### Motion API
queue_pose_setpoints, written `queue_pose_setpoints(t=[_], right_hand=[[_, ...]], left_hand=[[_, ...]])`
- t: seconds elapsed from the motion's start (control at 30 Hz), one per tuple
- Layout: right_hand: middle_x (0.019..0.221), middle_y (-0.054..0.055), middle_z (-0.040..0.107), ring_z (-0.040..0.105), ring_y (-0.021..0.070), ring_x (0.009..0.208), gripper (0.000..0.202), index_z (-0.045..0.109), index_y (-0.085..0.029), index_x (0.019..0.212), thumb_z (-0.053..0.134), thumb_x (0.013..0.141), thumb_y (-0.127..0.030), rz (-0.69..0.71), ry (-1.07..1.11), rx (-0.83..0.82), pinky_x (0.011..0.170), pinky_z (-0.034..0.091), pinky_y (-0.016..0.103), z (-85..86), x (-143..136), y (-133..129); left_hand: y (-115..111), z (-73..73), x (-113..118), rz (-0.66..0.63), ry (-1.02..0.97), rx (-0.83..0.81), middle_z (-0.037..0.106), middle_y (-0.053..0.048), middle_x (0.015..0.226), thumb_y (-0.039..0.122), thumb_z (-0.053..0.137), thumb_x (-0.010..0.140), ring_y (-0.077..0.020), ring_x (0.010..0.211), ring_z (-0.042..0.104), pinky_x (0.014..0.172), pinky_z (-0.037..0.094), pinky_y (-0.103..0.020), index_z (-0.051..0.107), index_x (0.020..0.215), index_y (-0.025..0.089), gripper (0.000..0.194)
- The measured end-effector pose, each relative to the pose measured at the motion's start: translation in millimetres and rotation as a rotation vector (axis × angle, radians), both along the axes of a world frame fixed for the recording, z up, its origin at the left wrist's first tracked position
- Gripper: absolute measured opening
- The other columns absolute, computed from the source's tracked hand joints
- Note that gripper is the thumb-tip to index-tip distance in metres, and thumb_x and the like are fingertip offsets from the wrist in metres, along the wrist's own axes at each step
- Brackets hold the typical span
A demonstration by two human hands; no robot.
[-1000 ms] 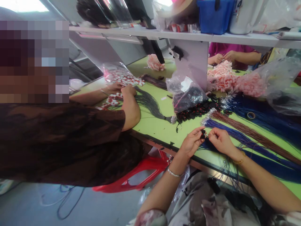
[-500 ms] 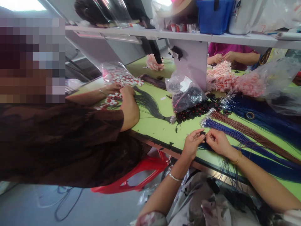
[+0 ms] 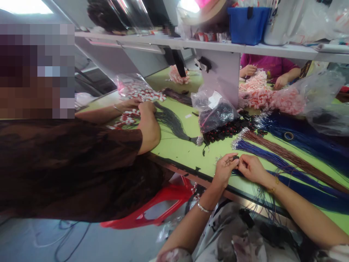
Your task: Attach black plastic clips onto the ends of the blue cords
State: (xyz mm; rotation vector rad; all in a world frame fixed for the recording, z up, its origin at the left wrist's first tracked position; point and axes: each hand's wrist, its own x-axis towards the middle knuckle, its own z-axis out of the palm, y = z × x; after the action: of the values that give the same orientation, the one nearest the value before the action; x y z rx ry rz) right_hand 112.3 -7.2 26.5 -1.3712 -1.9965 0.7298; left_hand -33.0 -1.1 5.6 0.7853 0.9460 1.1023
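Left hand [image 3: 224,169], black piece [image 3: 235,158] at fingertips

One held connector [image 3: 235,158], one blue bin [image 3: 248,26]

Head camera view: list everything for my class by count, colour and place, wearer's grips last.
Table: one, green, centre
Shelf: one, white, above table
Bin: one, blue, on shelf
Bags: several, clear, on table
Black parts: many, black, centre
Pink parts: many, pink, far side
Bicolour parts: many, red and white, left
Wires: many, grey, brown, blue, on table
Roll: one, brownish, among wires
Seat: one, red, below table
Co-workers: two, brown and magenta clothes, left and far
Held piece: one, black, near table edge
Left grip: one, bare, on held piece
Right grip: one, bare, beside left
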Motion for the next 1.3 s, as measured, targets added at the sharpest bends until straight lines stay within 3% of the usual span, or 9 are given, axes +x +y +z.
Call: queue_pose_setpoints(t=[0.1, 0.23, 0.37, 0.5, 0.67, 0.93, 1.13, 1.3], right_hand=[[0.066, -0.001, 0.057, 0.048, 0.0116, 0.059, 0.020, 0.057, -0.018, 0.072, 0.044, 0.085, -0.027, 0.012, 0.012, -0.025, 0.056, 0.033, 0.022, 3.5, 23, 19], [0.075, 0.003, 0.059, 0.048, 0.0141, 0.065, 0.009, 0.060, -0.019, 0.076, 0.057, 0.078, -0.028, -0.293, -0.319, 0.021, 0.059, 0.030, 0.024, 0.0, 56, 45], [0.071, 0.001, 0.060, 0.048, 0.0136, 0.063, 0.013, 0.058, -0.020, 0.071, 0.053, 0.080, -0.027, -0.268, -0.393, -0.060, 0.058, 0.028, 0.023, -11.5, 68, 51], [0.073, 0.001, 0.059, 0.049, 0.0133, 0.064, 0.017, 0.054, -0.019, 0.069, 0.048, 0.082, -0.027, -0.222, -0.366, 0.002, 0.059, 0.029, 0.023, -13.6, 70, 48], [0.067, 0.001, 0.057, 0.047, 0.0129, 0.060, 0.012, 0.054, -0.019, 0.072, 0.048, 0.082, -0.025, -0.193, -0.364, 0.066, 0.057, 0.029, 0.024, -1.6, 61, 50], [0.062, -0.003, 0.052, 0.043, 0.0088, 0.054, 0.014, 0.054, -0.017, 0.070, 0.049, 0.080, -0.026, -0.021, 0.148, 0.001, 0.052, 0.032, 0.020, 16.7, 12, 50], [0.051, -0.006, 0.043, 0.033, 0.0072, 0.048, 0.013, 0.053, -0.017, 0.063, 0.055, 0.073, -0.024, -0.097, 0.255, -0.120, 0.046, 0.026, 0.020, 8.9, 8, 27], [0.052, -0.005, 0.043, 0.034, 0.0072, 0.049, 0.018, 0.049, -0.017, 0.061, 0.053, 0.076, -0.026, -0.145, 0.149, -0.057, 0.048, 0.027, 0.020, -3.0, 10, 13]], left_hand=[[1, 0.8, -2, -0.027, -0.030, -0.039, 0.062, -0.001, 0.074, 0.029, 0.080, 0.059, -0.0100, 0.067, 0.057, 0.062, 0.047, -0.022, 0.067, 0.093, 0.016, 0.039], [4, 2.5, -2, -0.066, -0.112, -0.076, 0.066, -0.004, 0.085, 0.029, 0.080, 0.060, -0.0110, 0.076, 0.059, 0.069, 0.047, -0.022, 0.066, 0.098, 0.017, 0.042], [6, -1.7, 3, -0.105, -0.152, -0.097, 0.067, -0.005, 0.088, 0.029, 0.080, 0.060, -0.0109, 0.076, 0.060, 0.070, 0.046, -0.022, 0.066, 0.098, 0.017, 0.043], [7, -7.7, 5, -0.090, -0.162, -0.106, 0.067, -0.006, 0.089, 0.029, 0.080, 0.060, -0.0109, 0.076, 0.060, 0.067, 0.045, -0.021, 0.066, 0.101, 0.018, 0.045], [8, -8.9, 3, -0.073, -0.212, -0.127, 0.067, -0.006, 0.088, 0.027, 0.080, 0.061, -0.0119, 0.079, 0.060, 0.072, 0.046, -0.023, 0.066, 0.101, 0.017, 0.044], [7, -10.4, 2, -0.050, -0.299, -0.119, 0.064, -0.004, 0.091, 0.021, 0.079, 0.060, -0.0102, 0.079, 0.058, 0.073, 0.046, -0.022, 0.066, 0.100, 0.018, 0.042], [7, -10.8, 3, -0.032, -0.372, -0.114, 0.061, -0.002, 0.089, 0.017, 0.076, 0.063, -0.0077, 0.075, 0.055, 0.069, 0.044, -0.019, 0.067, 0.098, 0.018, 0.037], [8, -11.2, 4, -0.060, -0.398, -0.112, 0.063, -0.003, 0.089, 0.017, 0.075, 0.065, -0.0091, 0.080, 0.057, 0.071, 0.044, -0.019, 0.066, 0.100, 0.017, 0.036]])
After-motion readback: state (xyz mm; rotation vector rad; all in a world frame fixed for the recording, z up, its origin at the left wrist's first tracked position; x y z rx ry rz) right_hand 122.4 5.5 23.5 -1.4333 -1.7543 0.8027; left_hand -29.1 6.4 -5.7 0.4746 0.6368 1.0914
